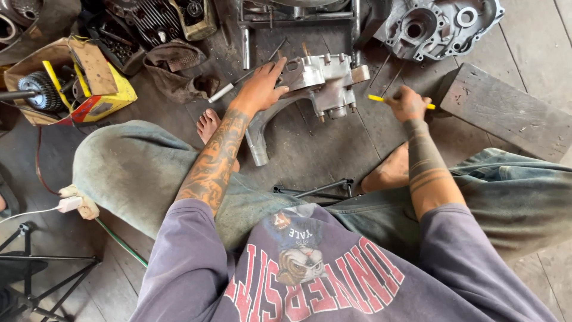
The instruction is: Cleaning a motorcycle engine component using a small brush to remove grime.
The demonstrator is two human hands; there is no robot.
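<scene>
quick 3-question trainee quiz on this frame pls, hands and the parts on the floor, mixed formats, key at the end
1. True or false: the left hand rests on the silver engine casing on the wooden floor.
2. What does the right hand grip? A) a hammer B) a yellow-handled tool C) a rag
3. Fill in: the open cardboard box with the gear in it lies on the person's ____ side.

Key: 1 true; 2 B; 3 left. The working end of the yellow-handled tool is hidden by the hand, so its kind cannot be told.
</scene>
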